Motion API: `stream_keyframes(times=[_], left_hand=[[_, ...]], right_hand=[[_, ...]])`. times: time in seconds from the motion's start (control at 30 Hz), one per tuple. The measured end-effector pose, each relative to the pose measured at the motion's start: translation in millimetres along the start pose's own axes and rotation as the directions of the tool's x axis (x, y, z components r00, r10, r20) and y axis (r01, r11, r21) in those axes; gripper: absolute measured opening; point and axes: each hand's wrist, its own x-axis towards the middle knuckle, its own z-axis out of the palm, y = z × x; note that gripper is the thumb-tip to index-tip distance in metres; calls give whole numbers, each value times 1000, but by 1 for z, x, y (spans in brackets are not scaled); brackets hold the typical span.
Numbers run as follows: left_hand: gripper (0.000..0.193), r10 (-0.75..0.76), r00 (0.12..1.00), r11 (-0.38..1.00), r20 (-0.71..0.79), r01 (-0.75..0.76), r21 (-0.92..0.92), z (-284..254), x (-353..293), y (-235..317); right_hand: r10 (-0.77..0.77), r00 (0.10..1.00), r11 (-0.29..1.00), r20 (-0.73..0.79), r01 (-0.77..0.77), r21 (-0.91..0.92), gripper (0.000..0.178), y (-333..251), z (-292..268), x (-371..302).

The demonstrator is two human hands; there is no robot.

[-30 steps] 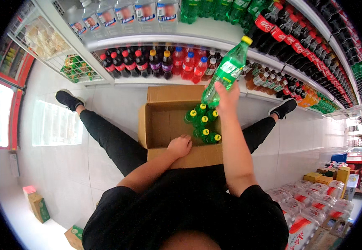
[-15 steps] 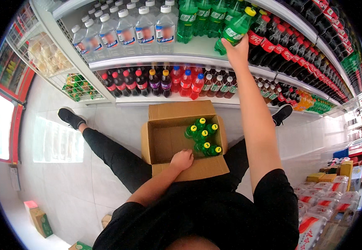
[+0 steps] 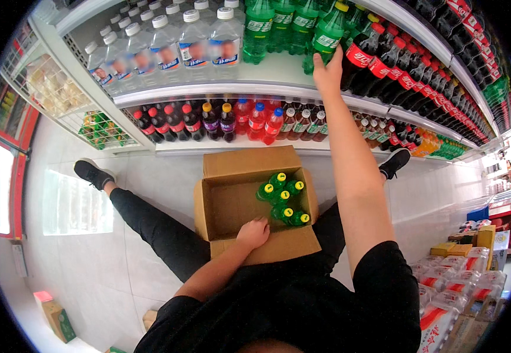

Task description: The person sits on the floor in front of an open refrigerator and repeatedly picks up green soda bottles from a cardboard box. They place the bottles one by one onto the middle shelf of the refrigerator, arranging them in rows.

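Note:
My right hand (image 3: pixel 329 72) is stretched out to the upper shelf and holds a green soda bottle (image 3: pixel 328 41) with a yellow cap by its lower part. The bottle stands nearly upright at the right end of a row of matching green bottles (image 3: pixel 282 25). Between my legs sits an open cardboard box (image 3: pixel 223 203), with several yellow-capped green bottles (image 3: pixel 279 197) grouped in its right half. My left hand (image 3: pixel 254 232) is curled over the near edge of this box, its fingertips partly hidden.
Clear bottles with white caps (image 3: pixel 193 44) fill the shelf's left part; dark cola bottles (image 3: pixel 379 56) crowd close to my right hand. The lower shelf holds red bottles (image 3: pixel 257 122) and other drinks. Wrapped drink packs (image 3: pixel 443 294) are stacked at the lower right.
The green bottle in my right hand has gone from tilted to nearly upright, closer to the row. My left hand stays at the box edge. The view has shifted slightly.

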Motion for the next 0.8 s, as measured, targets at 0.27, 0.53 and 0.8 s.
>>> stream_keyframes(times=[0.27,0.53,0.8], left_hand=[[20,30,999,1000,-20,-30,-8,-2,0,1],[24,-18,999,999,48,20,-41,-5,-1,2],[18,29,999,998,-22,-30,-48,-1,1,-1]], right_hand=[[81,995,954,-56,-94,-283,65,-14,11,-1],[112,987,920,-114,-146,-364,66,-8,18,-7],[211,971,868,-115,-240,-435,77,-29,20,-9]])
